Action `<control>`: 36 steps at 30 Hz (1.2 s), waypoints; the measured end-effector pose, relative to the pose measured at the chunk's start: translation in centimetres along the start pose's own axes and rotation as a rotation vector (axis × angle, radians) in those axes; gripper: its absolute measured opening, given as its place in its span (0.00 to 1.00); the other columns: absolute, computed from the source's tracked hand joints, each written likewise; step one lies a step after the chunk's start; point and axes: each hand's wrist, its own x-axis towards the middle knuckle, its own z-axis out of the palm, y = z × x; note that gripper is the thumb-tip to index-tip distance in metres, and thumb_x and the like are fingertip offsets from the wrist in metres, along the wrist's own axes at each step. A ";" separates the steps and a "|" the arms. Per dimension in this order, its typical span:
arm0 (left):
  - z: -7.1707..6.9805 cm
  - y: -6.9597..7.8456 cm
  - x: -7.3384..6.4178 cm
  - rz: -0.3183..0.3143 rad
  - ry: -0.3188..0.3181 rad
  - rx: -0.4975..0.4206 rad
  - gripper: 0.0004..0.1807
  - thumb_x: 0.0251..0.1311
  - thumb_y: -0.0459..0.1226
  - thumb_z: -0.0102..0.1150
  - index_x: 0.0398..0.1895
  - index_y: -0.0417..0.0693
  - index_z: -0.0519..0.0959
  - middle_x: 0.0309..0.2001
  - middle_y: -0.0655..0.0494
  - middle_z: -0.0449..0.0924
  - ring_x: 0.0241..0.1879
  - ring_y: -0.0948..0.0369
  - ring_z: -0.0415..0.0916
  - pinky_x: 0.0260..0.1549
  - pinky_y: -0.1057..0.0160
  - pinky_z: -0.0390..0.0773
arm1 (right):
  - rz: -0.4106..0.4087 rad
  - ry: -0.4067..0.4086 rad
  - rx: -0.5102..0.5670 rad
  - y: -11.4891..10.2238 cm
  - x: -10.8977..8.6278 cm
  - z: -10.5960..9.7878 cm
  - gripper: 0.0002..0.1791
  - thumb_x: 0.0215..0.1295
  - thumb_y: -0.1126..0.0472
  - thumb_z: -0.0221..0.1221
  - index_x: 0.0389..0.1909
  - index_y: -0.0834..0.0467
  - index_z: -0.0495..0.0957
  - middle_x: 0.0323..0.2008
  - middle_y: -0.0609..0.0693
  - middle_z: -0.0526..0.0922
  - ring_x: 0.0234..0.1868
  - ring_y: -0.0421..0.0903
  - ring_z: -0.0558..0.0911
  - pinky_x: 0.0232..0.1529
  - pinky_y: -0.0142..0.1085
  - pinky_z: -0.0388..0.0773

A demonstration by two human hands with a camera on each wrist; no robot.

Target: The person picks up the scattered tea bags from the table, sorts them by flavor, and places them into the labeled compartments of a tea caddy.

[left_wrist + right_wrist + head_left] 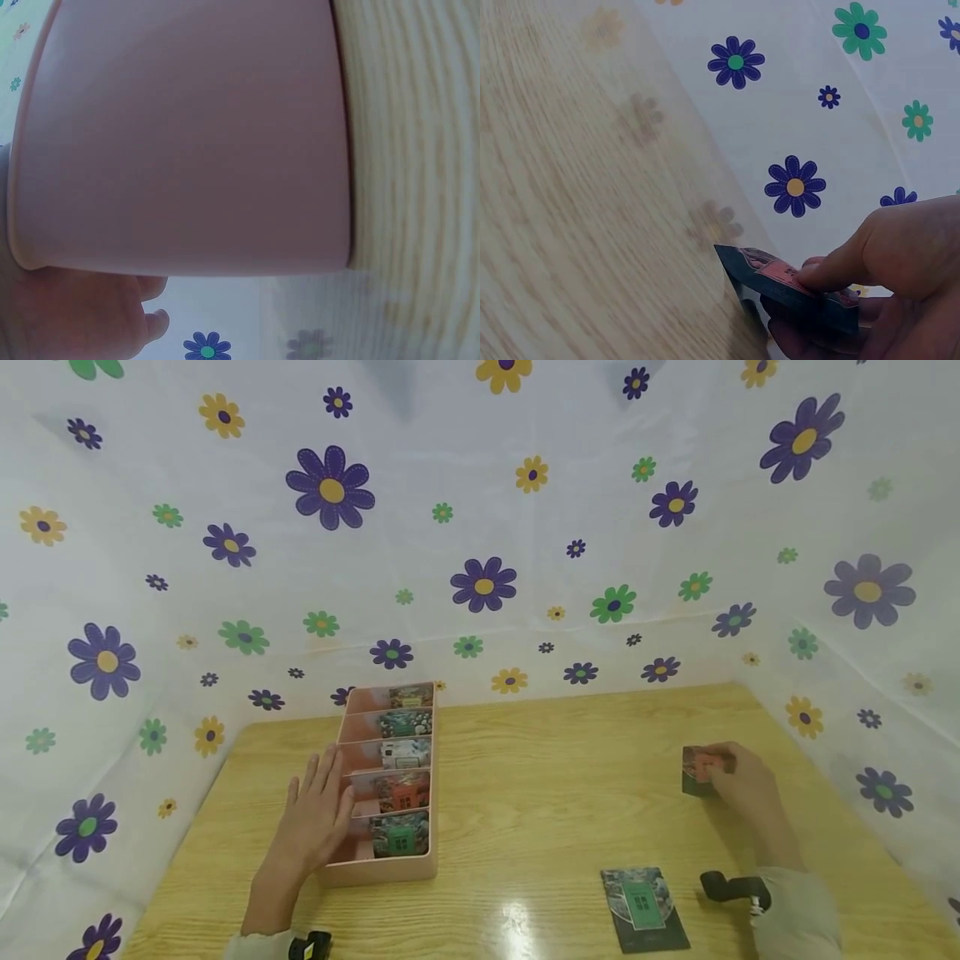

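Note:
My left hand (311, 822) rests along the left rim of a pink divided box (382, 870), its fingers straight. The left wrist view shows the box's smooth outer wall (187, 135) with that hand (82, 315) at its edge. Over the right part of the table, my right hand (756, 789) pinches a small dark packet with a red label (703, 767), thumb on top and fingers beneath. In the right wrist view this packet (761, 274) is tilted, one corner pointing towards the tabletop. A green-labelled packet (641, 906) lies flat near the table's front.
Each compartment of the box holds packets with printed fronts, including a green one (400, 835), a red one (402, 792) and a whitish one (406, 753). A white flowered cloth (420, 527) hangs behind and beside the wooden table (525, 793).

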 end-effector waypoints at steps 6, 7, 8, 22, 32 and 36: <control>0.0 0.2 -0.1 -0.001 0.004 0.010 0.36 0.81 0.44 0.40 0.81 0.33 0.47 0.81 0.36 0.43 0.79 0.35 0.39 0.71 0.28 0.44 | -0.062 0.080 -0.007 -0.7 0.0 0.1 0.18 0.78 0.65 0.46 0.60 0.69 0.76 0.53 0.73 0.79 0.43 0.64 0.78 0.33 0.46 0.74; 0.0 0.3 -0.1 -0.001 0.005 0.011 0.36 0.80 0.44 0.40 0.81 0.33 0.47 0.81 0.36 0.43 0.79 0.35 0.39 0.71 0.28 0.44 | -0.070 0.093 -0.003 -0.9 0.0 0.1 0.18 0.78 0.64 0.46 0.59 0.68 0.76 0.52 0.72 0.80 0.40 0.60 0.78 0.30 0.42 0.71; -0.1 0.3 -0.1 -0.002 0.007 0.012 0.36 0.80 0.43 0.40 0.81 0.32 0.47 0.81 0.36 0.43 0.79 0.35 0.39 0.71 0.28 0.45 | -0.077 0.105 0.004 -1.0 0.0 0.1 0.18 0.79 0.64 0.46 0.59 0.67 0.76 0.51 0.71 0.81 0.38 0.57 0.77 0.27 0.40 0.70; -0.2 0.3 0.0 -0.005 0.000 0.005 0.36 0.80 0.43 0.41 0.81 0.32 0.47 0.81 0.36 0.43 0.79 0.36 0.38 0.71 0.28 0.44 | -0.178 0.226 0.045 -2.4 0.3 -0.3 0.14 0.75 0.65 0.57 0.56 0.65 0.80 0.47 0.66 0.83 0.39 0.32 0.73 0.31 0.18 0.70; 0.0 0.1 0.1 0.007 0.013 -0.009 0.36 0.80 0.43 0.40 0.81 0.32 0.47 0.81 0.35 0.43 0.79 0.35 0.39 0.70 0.27 0.43 | -0.221 0.202 0.115 -3.7 0.3 0.0 0.16 0.72 0.68 0.61 0.58 0.66 0.80 0.53 0.69 0.82 0.44 0.29 0.75 0.39 0.12 0.70; 0.2 0.0 0.1 0.017 0.035 -0.026 0.36 0.79 0.43 0.42 0.80 0.32 0.49 0.81 0.35 0.45 0.79 0.34 0.40 0.70 0.27 0.42 | -0.225 0.170 0.108 -4.1 0.2 0.1 0.17 0.73 0.68 0.59 0.61 0.65 0.79 0.54 0.69 0.82 0.48 0.52 0.82 0.40 0.13 0.70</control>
